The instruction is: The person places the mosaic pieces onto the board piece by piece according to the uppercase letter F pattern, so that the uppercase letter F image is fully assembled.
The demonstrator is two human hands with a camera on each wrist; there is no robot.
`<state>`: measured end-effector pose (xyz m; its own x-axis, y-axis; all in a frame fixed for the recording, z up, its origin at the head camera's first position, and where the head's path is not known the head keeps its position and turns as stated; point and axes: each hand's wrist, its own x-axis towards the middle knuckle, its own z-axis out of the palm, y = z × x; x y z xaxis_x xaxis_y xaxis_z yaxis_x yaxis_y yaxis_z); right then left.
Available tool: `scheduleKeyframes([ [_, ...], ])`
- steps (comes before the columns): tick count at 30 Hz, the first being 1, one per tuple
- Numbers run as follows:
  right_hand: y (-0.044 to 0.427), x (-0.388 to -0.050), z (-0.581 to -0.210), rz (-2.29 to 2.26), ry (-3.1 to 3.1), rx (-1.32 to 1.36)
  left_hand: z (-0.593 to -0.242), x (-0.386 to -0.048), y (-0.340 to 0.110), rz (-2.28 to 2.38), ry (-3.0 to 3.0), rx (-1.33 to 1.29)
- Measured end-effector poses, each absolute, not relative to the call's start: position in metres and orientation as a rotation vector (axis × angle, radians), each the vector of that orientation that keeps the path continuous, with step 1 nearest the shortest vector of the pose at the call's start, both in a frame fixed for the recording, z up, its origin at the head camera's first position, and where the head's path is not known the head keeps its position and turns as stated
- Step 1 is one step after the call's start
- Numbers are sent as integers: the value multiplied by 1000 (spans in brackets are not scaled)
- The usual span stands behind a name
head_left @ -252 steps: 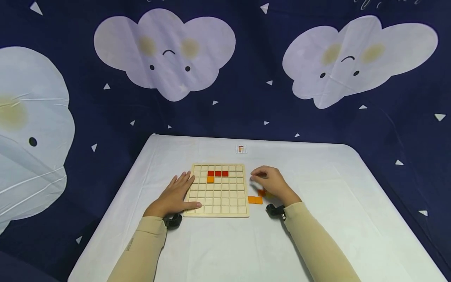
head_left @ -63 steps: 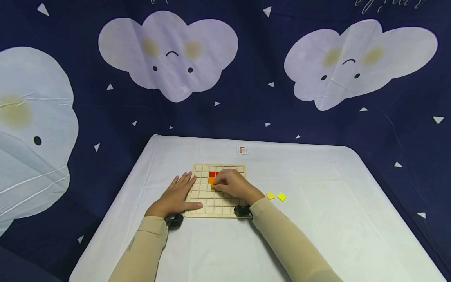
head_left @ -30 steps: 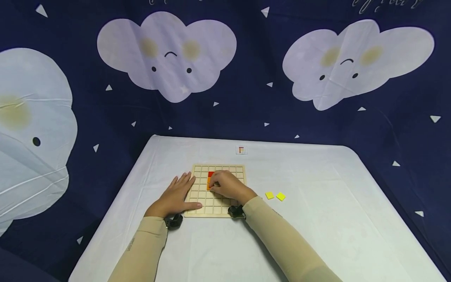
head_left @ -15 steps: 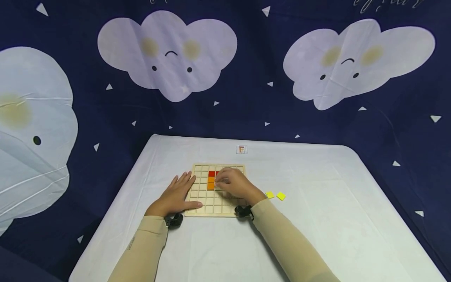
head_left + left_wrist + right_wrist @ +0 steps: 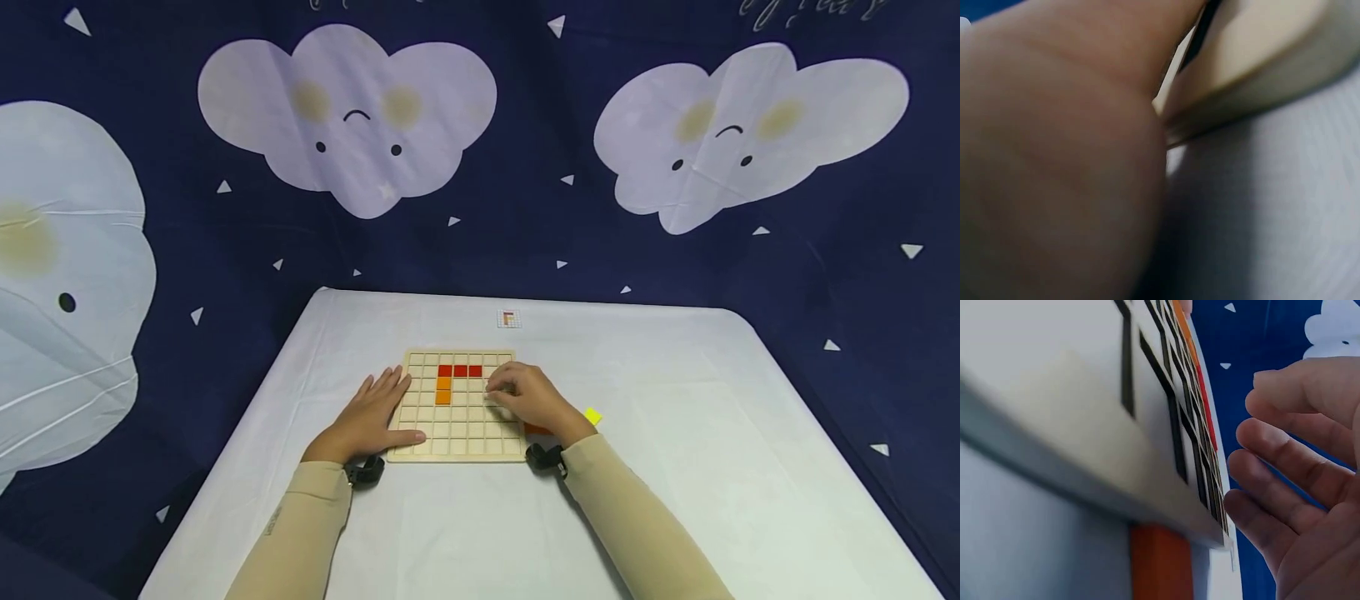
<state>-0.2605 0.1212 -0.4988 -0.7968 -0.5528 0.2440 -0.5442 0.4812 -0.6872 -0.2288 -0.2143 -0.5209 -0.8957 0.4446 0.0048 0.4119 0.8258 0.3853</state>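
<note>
Bordering the board (image 5: 457, 457) on its right side: one orange piece (image 5: 536, 430), long axis seemingly left to right, partly hidden by the right hand (image 5: 534, 395); whether one tile or two, cannot tell. Position from the grip: near and slightly right of the right hand's fingers, which point left over the board's right columns. Nearer hand: right; left well apart.

Right hand: fingers loosely bent, no tile seen between them.

Left hand (image 5: 366, 419): laid on the board's left edge, fingers spread.

Yellow tile (image 5: 593, 415): right of the orange piece, slightly farther, part hidden.

On the board: red row (image 5: 461, 371), three tiles; orange column (image 5: 444, 397), two tiles, running near from the row's left end.

Card (image 5: 509, 318): beyond the board's far edge.
</note>
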Motion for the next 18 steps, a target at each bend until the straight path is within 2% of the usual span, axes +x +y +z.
scheduleKeyframes([
  [12, 76, -265, -493, -862, 2630, -1199, -526, -228, -216, 594, 2901, 694],
  [18, 63, -264, -489, -728, 2678, -1178, -524, -230, -218, 569, 2909, 699],
])
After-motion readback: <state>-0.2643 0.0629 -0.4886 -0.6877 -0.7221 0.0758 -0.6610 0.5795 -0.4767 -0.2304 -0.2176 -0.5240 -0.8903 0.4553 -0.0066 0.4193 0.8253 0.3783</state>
